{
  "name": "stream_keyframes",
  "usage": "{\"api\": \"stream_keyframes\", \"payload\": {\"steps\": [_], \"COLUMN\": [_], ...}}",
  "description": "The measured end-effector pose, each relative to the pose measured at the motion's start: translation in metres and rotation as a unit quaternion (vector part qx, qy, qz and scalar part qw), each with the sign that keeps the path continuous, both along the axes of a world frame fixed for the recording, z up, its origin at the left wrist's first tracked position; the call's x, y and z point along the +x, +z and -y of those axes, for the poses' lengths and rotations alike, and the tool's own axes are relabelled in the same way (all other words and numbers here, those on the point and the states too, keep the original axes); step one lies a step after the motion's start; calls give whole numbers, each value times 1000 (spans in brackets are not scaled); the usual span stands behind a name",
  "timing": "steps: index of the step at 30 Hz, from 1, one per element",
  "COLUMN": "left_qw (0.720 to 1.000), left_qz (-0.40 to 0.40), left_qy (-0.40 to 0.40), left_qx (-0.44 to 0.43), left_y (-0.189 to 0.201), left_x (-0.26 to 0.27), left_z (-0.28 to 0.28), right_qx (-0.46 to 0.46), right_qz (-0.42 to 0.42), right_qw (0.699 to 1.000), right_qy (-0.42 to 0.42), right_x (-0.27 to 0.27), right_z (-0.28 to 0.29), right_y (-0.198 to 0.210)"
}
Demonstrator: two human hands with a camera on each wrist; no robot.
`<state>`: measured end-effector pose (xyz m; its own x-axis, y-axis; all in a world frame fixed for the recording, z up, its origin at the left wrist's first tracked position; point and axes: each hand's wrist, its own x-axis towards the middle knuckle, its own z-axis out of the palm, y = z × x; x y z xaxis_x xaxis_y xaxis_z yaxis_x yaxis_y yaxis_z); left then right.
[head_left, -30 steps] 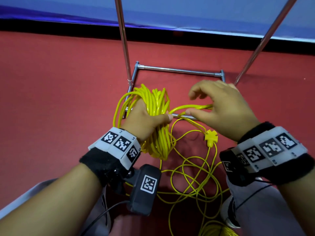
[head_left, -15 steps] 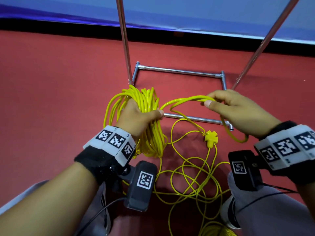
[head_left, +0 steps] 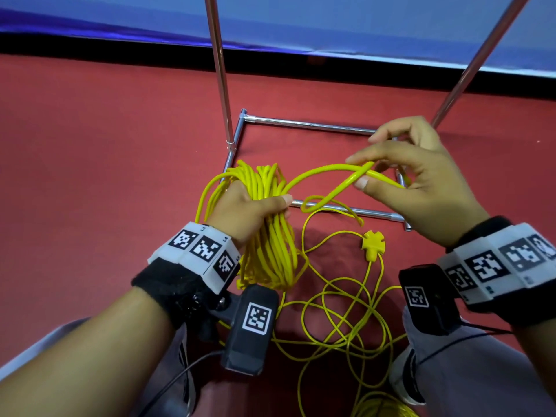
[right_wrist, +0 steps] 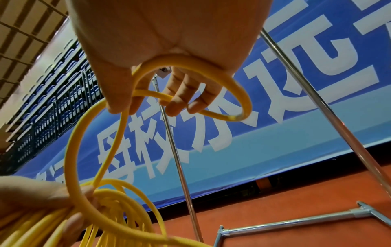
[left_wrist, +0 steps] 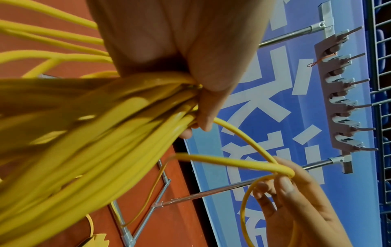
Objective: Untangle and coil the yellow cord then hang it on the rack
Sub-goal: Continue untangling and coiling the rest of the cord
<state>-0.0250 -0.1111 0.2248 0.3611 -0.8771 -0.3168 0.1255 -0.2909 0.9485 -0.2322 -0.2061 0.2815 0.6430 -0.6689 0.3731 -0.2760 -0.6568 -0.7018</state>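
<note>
One yellow cord (head_left: 270, 224), two hands, one metal rack (head_left: 310, 125).

Left hand (head_left: 249, 210): fingers and thumb wrapped round a thick bundle of coiled cord loops, held above the red floor (head_left: 105, 152), in front of the near left corner of the rack's base frame. Loop count in the bundle not readable; the strands overlap and blur in the left wrist view.

Right hand (head_left: 421, 188): thumb and forefinger pinch a single loop of the cord, raised over the right side of the base frame. From the pinch one strand arcs back to the bundle in the left hand. The other fingers are loosely curled, touching nothing clearly.

One yellow plug (head_left: 373, 240) lies on the floor between the two wrists, just nearer than the front bar of the base. Loose cord lies in tangled loops (head_left: 340, 320) on the floor below it; more cord is cut off at the bottom edge of the head view.

Rack: two upright poles and a rectangular base visible from the head; tops cut off. Left wrist view shows a hook bar (left_wrist: 338, 93) with about seven hooks, before a blue banner (left_wrist: 275, 117).
</note>
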Motion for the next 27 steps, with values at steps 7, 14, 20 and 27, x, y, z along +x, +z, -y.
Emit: {"api": "stream_keyframes", "payload": {"steps": [7, 14, 20, 27], "left_qw": [993, 985, 989, 997], "left_qz": [-32, -44, -41, -42], "left_qy": [108, 166, 145, 42], "left_qx": [20, 19, -7, -56], "left_y": [1, 0, 8, 27], "left_x": [14, 31, 26, 14], "left_z": [-1, -3, -3, -6], "right_qx": [56, -32, -79, 165], "right_qz": [-32, -124, -420, -193], "right_qw": [996, 986, 893, 967], "right_qy": [62, -111, -139, 2], "right_x": [-3, -15, -25, -1], "right_z": [-3, 13, 21, 4], "right_y": [4, -9, -40, -40]}}
